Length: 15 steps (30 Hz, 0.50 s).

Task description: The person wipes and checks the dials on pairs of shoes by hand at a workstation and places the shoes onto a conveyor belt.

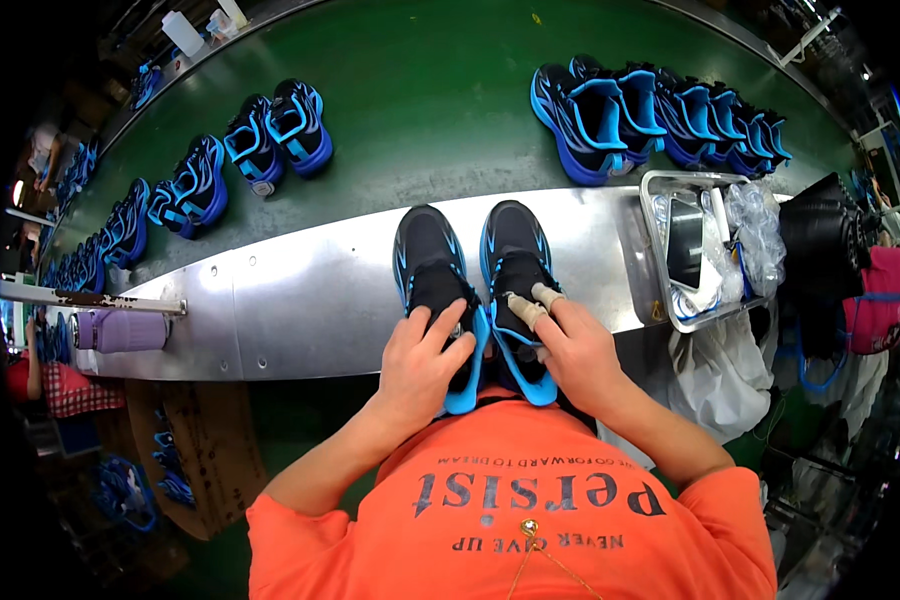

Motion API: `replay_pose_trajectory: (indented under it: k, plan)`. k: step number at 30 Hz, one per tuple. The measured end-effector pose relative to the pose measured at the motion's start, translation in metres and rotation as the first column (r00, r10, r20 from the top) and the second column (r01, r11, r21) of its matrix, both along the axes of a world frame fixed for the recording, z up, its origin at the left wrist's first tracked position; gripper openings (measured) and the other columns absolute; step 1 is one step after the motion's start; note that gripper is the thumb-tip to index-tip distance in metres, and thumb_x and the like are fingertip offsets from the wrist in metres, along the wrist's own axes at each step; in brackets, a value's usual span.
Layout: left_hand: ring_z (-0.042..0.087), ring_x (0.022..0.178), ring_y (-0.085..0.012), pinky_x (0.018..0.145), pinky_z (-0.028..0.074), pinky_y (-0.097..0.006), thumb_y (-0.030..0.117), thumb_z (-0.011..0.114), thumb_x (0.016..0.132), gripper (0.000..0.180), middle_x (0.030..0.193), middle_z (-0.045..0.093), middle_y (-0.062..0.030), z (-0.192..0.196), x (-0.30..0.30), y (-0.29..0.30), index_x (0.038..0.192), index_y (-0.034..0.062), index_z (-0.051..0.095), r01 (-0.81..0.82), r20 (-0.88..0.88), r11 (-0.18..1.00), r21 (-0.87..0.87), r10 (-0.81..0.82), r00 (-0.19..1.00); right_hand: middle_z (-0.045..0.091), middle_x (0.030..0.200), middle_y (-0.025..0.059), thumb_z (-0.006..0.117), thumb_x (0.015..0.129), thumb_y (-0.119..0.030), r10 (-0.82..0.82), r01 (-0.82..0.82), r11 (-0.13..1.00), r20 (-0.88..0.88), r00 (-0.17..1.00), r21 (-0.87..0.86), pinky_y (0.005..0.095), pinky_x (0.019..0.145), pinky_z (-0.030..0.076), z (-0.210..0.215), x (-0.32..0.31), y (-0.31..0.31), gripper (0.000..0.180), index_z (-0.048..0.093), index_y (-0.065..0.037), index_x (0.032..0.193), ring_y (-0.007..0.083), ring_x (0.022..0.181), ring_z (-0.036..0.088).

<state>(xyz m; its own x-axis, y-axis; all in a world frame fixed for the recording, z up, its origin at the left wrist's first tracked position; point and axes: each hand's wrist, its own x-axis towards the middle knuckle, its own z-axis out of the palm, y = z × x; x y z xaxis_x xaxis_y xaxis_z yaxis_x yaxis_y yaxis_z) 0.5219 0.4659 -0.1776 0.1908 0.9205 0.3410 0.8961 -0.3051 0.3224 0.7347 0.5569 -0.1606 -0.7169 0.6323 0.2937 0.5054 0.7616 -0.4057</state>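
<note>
A pair of black sneakers with bright blue trim lies side by side before me, toes pointing away and heels against my orange shirt. My left hand (425, 360) is on the left sneaker (428, 240), its fingers bent over the tongue and the collar of the opening. On the right sneaker (516, 235), my right hand (576, 350) grips around the tongue and lace area. Pale finger covers (526, 308) wrap some of its fingertips. What the fingertips press on inside the openings is partly hidden.
The sneakers lie on a metal ledge (310, 260) along a green conveyor belt (420, 110). More sneakers stand in rows at left (195, 185) and right (595, 120). A clear plastic bin (655, 235) holds a phone and plastic bags. A purple flask (130, 331) is at far left.
</note>
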Motion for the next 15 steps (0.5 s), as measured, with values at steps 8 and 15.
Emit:
replay_pose_trajectory:
  k: [8, 15]
  plan:
    - [0.054, 0.084, -0.0264, 0.072, 0.051, -0.033, 0.006, 0.062, 0.073, 0.033, 0.139, 0.054, -0.0128, -0.015, 0.013, -0.001, 0.105, 0.0091, 0.069, -0.115, -0.046, 0.993, -0.004, 0.115, 0.992, 0.061, 0.117, 0.0205, 0.064, 0.081, -0.011, 0.131, -0.165, 0.967, 0.172, 0.976, 0.196, 0.0321, 0.068, 0.054, -0.018, 0.002, 0.007, 0.032, 0.066, -0.005, 0.111, 0.0271, 0.093, 0.064]
    - [0.053, 0.095, -0.0345, 0.090, 0.048, -0.041, 0.009, 0.066, 0.080, 0.054, 0.149, 0.040, -0.0215, -0.003, 0.010, -0.012, 0.133, 0.0068, 0.056, -0.067, 0.087, 0.977, -0.204, 0.086, 0.992, 0.043, 0.142, 0.0300, 0.070, 0.083, -0.008, 0.152, -0.114, 0.949, 0.110, 0.982, -0.292, 0.0425, 0.097, 0.049, 0.010, 0.015, -0.006, 0.065, 0.048, -0.014, 0.143, 0.0431, 0.123, 0.052]
